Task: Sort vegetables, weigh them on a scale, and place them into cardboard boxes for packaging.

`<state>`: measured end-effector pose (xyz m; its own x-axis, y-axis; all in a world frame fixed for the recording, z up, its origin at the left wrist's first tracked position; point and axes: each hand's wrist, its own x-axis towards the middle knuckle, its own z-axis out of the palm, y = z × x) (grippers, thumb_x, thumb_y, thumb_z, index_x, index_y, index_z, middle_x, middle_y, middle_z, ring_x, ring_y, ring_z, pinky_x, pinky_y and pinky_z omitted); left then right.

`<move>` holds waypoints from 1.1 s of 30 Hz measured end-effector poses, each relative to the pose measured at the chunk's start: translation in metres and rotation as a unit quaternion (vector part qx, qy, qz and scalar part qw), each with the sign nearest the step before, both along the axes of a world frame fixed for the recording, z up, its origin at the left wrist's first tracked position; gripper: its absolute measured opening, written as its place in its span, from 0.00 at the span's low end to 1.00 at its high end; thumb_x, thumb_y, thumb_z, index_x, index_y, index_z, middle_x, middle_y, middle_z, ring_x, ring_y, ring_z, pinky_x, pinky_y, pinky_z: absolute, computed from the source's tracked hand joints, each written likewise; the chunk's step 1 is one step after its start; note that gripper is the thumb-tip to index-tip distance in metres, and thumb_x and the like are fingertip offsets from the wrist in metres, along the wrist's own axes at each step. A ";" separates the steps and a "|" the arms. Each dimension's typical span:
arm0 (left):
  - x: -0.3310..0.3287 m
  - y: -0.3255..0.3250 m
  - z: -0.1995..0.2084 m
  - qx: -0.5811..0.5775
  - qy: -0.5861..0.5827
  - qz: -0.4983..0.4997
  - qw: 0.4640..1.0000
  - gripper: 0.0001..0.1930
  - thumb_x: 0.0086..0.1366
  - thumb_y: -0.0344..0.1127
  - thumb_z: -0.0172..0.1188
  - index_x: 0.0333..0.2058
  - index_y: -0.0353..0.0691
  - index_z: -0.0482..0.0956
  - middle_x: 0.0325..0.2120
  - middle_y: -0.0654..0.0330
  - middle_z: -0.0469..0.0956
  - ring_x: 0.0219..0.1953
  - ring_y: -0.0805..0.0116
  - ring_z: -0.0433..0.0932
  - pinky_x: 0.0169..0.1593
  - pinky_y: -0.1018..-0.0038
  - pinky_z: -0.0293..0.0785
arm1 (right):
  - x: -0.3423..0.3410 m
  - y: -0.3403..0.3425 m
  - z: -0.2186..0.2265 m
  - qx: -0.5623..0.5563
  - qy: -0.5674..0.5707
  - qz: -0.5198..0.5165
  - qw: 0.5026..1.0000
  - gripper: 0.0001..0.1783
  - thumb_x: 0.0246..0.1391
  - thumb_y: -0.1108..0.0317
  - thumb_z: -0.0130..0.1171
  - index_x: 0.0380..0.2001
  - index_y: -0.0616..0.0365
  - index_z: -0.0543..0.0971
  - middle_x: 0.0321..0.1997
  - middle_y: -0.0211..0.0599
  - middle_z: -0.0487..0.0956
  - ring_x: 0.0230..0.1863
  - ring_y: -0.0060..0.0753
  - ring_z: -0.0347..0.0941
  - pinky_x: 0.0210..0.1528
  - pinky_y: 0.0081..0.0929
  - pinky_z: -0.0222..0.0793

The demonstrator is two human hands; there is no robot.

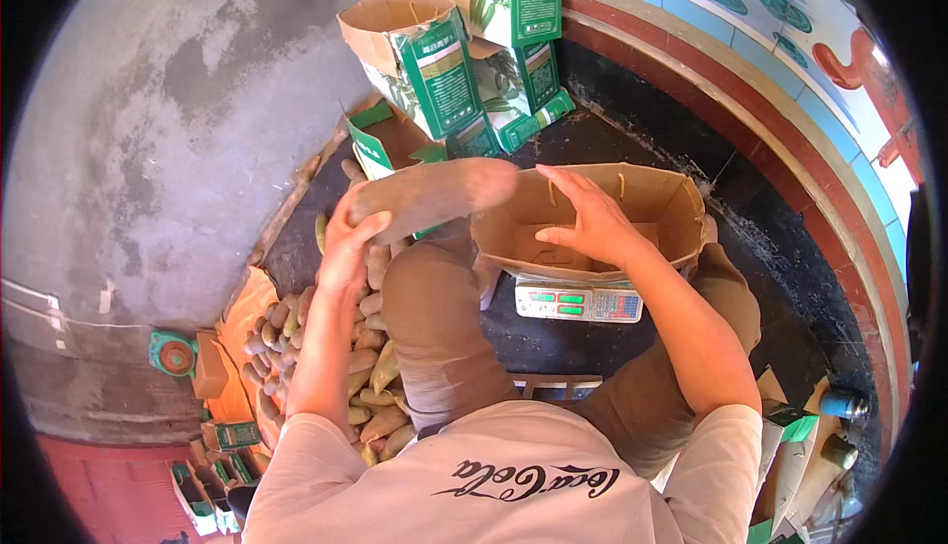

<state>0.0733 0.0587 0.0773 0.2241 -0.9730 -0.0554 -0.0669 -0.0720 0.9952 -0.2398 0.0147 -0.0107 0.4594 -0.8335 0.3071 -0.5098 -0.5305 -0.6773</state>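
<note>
My left hand [346, 248] is closed round one end of a long, thick radish [425, 196], brownish and paler at its right tip, blurred by motion. It is raised over my left knee, its tip close to the left rim of an open cardboard carton [681, 210] with cord handles. My right hand [597, 223] is open, fingers spread, above that carton and holding nothing. The carton rests on a digital scale [578, 302] with lit green displays, between my knees. Several more radishes [383, 371] lie heaped beside my left leg. The carton's bottom is partly hidden by my right hand.
Green-and-white cartons [439, 80] stand ahead, one with its top open. A lower open carton [400, 139] is beside them. A grey wall [168, 149] rises at left, a tiled ledge [731, 90] curves along the right. A blue-topped jar [842, 404] and folded cartons [790, 465] lie lower right.
</note>
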 end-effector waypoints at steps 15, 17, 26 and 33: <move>-0.079 -0.047 -0.077 0.133 -0.172 -0.248 0.944 0.45 0.54 0.46 0.64 0.63 0.43 0.45 0.61 0.49 0.51 0.60 0.54 0.58 0.57 0.62 0.63 | -0.059 -0.024 -0.004 0.215 0.092 -0.027 0.972 0.39 0.29 0.52 0.69 0.46 0.65 0.72 0.42 0.50 0.77 0.46 0.45 0.72 0.50 0.33 0.66; -0.081 -0.043 -0.089 -0.025 -0.342 -0.325 0.881 0.39 0.56 0.47 0.61 0.62 0.42 0.52 0.59 0.48 0.57 0.59 0.51 0.61 0.59 0.61 0.61 | -0.059 -0.024 -0.007 0.224 0.191 -0.047 0.955 0.38 0.29 0.49 0.67 0.42 0.66 0.74 0.40 0.51 0.77 0.46 0.47 0.73 0.49 0.34 0.66; -0.091 -0.020 -0.097 0.066 -0.594 -0.496 0.629 0.18 0.56 0.40 0.58 0.45 0.42 0.74 0.44 0.55 0.74 0.47 0.55 0.73 0.48 0.63 0.70 | -0.036 -0.018 -0.044 0.191 0.451 -0.015 0.872 0.26 0.35 0.49 0.60 0.35 0.58 0.81 0.38 0.42 0.80 0.43 0.38 0.76 0.44 0.31 0.71; -0.099 -0.019 -0.111 0.109 -0.691 -0.475 0.534 0.10 0.58 0.40 0.55 0.35 0.43 0.79 0.32 0.56 0.79 0.38 0.56 0.79 0.41 0.61 0.74 | 0.003 -0.021 -0.055 0.162 0.436 0.011 0.885 0.25 0.36 0.48 0.60 0.34 0.56 0.81 0.38 0.42 0.80 0.43 0.39 0.76 0.45 0.31 0.71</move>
